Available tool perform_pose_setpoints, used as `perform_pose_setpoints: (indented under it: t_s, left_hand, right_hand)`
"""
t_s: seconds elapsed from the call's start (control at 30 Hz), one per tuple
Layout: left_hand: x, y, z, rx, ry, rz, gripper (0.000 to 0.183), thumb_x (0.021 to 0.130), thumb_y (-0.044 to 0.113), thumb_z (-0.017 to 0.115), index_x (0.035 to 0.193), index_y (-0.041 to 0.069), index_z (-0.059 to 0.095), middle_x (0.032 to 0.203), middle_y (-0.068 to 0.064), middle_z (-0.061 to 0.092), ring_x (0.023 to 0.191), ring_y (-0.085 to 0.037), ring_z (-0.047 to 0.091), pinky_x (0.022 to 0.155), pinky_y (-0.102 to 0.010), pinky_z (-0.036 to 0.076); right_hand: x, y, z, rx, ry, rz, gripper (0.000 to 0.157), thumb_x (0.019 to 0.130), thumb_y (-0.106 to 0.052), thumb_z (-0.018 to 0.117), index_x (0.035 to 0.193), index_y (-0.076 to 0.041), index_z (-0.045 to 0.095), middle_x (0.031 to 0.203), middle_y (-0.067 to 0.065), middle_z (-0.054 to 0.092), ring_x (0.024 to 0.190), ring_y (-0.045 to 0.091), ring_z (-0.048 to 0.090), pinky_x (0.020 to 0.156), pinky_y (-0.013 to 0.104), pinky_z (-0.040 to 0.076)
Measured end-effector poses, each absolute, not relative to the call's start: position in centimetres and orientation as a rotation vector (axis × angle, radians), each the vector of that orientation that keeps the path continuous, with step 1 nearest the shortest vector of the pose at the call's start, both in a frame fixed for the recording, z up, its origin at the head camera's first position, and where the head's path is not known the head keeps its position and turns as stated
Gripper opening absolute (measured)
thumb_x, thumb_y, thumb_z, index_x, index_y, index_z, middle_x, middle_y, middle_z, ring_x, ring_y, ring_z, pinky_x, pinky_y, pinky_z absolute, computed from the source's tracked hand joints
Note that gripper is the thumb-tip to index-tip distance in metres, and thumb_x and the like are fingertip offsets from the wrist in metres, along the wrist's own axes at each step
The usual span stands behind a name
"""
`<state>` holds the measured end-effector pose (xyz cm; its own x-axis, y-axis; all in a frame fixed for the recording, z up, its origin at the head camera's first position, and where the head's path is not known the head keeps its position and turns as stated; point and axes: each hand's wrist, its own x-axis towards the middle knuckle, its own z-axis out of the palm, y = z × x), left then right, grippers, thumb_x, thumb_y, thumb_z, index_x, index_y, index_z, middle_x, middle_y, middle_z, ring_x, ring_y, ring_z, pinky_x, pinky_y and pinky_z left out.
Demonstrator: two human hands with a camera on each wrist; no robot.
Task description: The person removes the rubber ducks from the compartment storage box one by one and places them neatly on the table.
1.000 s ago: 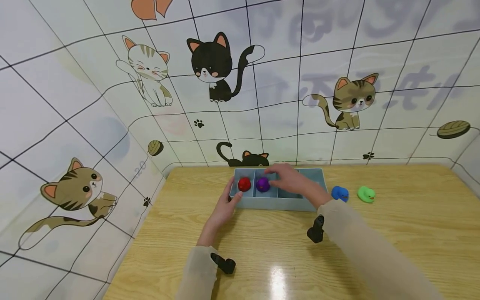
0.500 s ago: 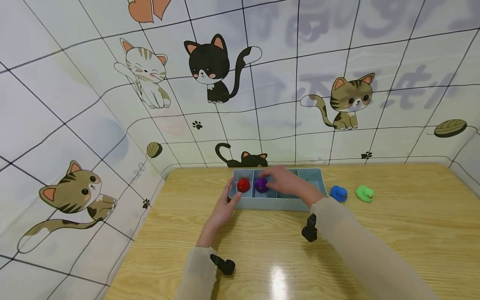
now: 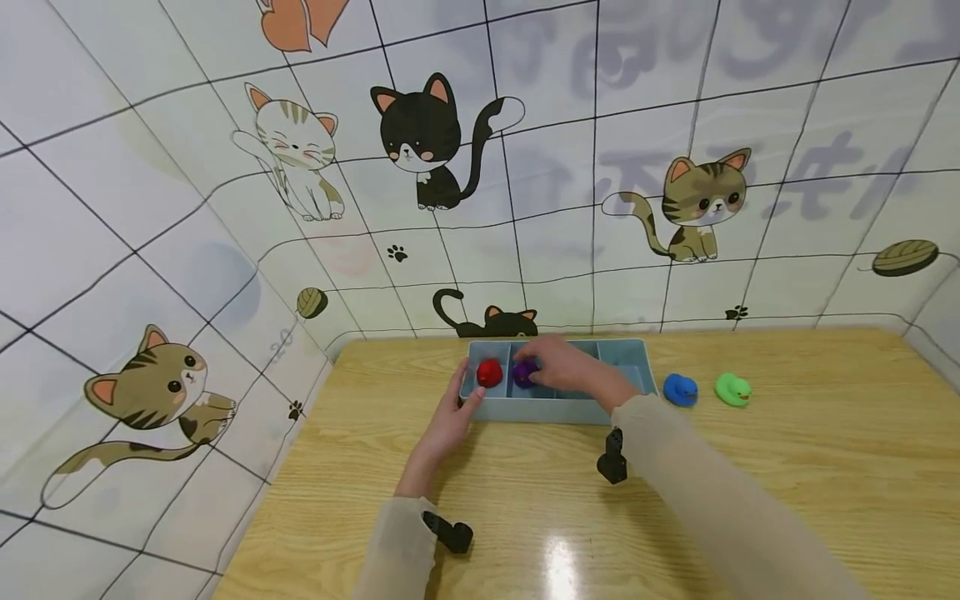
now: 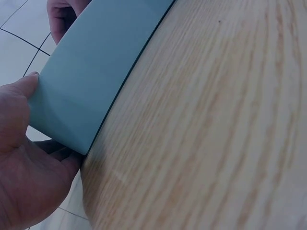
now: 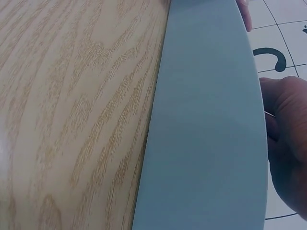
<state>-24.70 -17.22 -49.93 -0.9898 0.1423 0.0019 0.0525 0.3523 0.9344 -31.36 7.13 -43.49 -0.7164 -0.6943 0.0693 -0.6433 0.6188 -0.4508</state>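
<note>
1. Cat-print walls boxed in a wooden bench (image 3: 750, 483); blue duck (image 3: 680, 389) and green duck (image 3: 732, 389) sat right of the tray (image 3: 551, 408).
2. Left hand (image 3: 450, 421) clamped the tray's left end.
3. Right hand (image 3: 566, 369) pinched the purple duck (image 3: 524, 372) in the second compartment, beside the red duck (image 3: 489, 372).
4. Risk: a loose pinch could drop it.

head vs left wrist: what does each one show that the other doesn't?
Head only: the small red toy and small purple toy in the tray's compartments, the right hand at the purple toy, and the blue toy duck and green toy duck on the table right of the tray.

Left wrist only: a close view of the tray's plain outer wall, with the thumb pressed against it.

Both: the grey-blue plastic divided tray, the light wooden table and the left hand holding the tray's left end.
</note>
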Motion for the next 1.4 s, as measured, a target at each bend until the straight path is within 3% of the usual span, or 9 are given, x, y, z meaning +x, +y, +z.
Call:
perform_pose_setpoints:
  t_s: [0.6,1.4]
  left_hand:
    - [-24.7,-17.2,-50.0,0.206,2.508,1.739,0.07,0.108,0.039,0.053,0.166,0.026,0.018,0.17,-0.012,0.014,0.156,-0.034,0.011,0.122,-0.054,0.017]
    - [-24.8,-17.1,-49.8,0.192,2.518,1.738,0.069,0.108,0.034,0.054,0.166,0.026,0.018,0.17,-0.015,0.015,0.155,-0.039,0.012,0.121,-0.058,0.018]
  right_hand:
    - [-31.4,6.4,-44.3,-1.125,2.735,-0.612,0.03,0.096,-0.002,0.069,0.126,0.002,0.069,0.123,0.017,0.068,0.116,0.033,0.063,0.098,0.047,0.052]
    - [-31.0,7.0,-43.1,-1.19,2.715,-0.672,0.027,0.096,0.001,0.068,0.122,0.001,0.073,0.116,0.013,0.071,0.107,0.029,0.067,0.093,0.043,0.055]
